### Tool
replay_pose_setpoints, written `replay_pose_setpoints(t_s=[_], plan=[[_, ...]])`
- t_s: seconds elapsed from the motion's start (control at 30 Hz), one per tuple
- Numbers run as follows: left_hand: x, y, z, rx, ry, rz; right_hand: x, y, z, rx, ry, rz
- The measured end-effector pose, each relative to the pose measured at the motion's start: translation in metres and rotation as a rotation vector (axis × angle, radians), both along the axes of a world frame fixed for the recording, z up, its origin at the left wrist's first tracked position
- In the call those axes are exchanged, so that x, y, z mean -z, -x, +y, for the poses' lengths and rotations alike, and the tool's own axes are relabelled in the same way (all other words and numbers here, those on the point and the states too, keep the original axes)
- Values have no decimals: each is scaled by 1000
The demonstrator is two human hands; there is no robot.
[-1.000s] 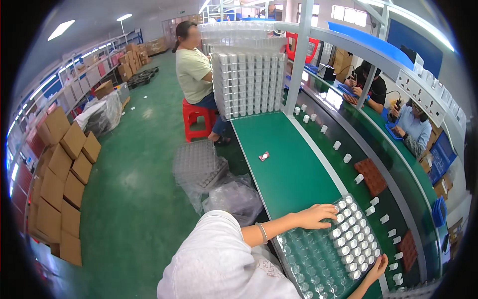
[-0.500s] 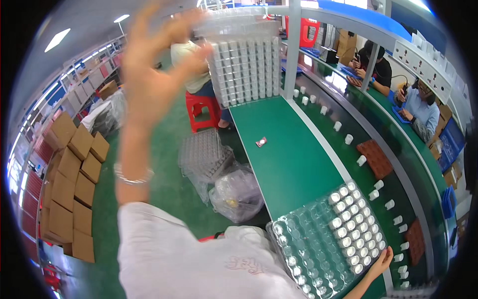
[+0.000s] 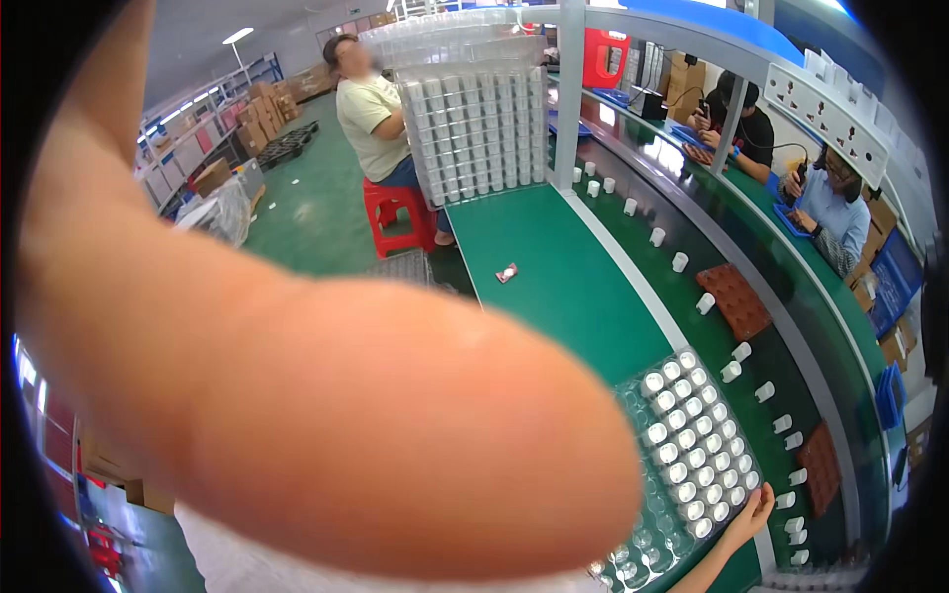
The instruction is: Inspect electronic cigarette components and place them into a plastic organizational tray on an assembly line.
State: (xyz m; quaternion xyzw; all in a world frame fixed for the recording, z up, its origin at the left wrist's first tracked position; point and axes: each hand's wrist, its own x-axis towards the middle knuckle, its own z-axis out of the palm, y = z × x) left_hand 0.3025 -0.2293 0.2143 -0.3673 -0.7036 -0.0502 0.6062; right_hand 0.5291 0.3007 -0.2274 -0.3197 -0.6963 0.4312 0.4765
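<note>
Very close to the camera, my left hand (image 3: 326, 415) fills the left and middle of the view. One large blurred digit stretches across, apart from another part of the hand at the upper left; nothing shows in it. At the lower right, my right hand (image 3: 749, 516) holds the right edge of a clear plastic tray (image 3: 657, 509). White cylindrical pieces (image 3: 697, 457) fill several rows of round pockets on its right side. My left hand hides much of the tray's left part. The tray lies on the green worktable, beside the conveyor.
Stacked clear trays (image 3: 479, 133) stand at the table's far end. A small reddish packet (image 3: 507, 273) lies mid-table. White pieces (image 3: 680, 262) and brown moulded trays (image 3: 733, 301) line the conveyor (image 3: 727, 341). A person sits on a red stool (image 3: 395, 217); others work across.
My left hand has come from raised and spread to right before the camera, covering the left side. My right hand stays at the tray's edge. The view has shifted slightly.
</note>
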Motion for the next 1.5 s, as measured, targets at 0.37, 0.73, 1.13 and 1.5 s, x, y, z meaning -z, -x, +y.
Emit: replay_pose_setpoints(t_s=[0.37, 0.73, 1.13, 1.5], plan=[[2, 4, -1, -9, -7, 50, 25, -6, 8, 2, 36, -57], [-7, 6, 7, -5, -22, 102, 17, 1, 0, 5, 17, -54], [16, 27, 46, 121, -53, 93, 31, 7, 1, 17, 29, 5], [47, 55, 113, 358, -89, 39, 22, 20, -15, 80, 61, 12]])
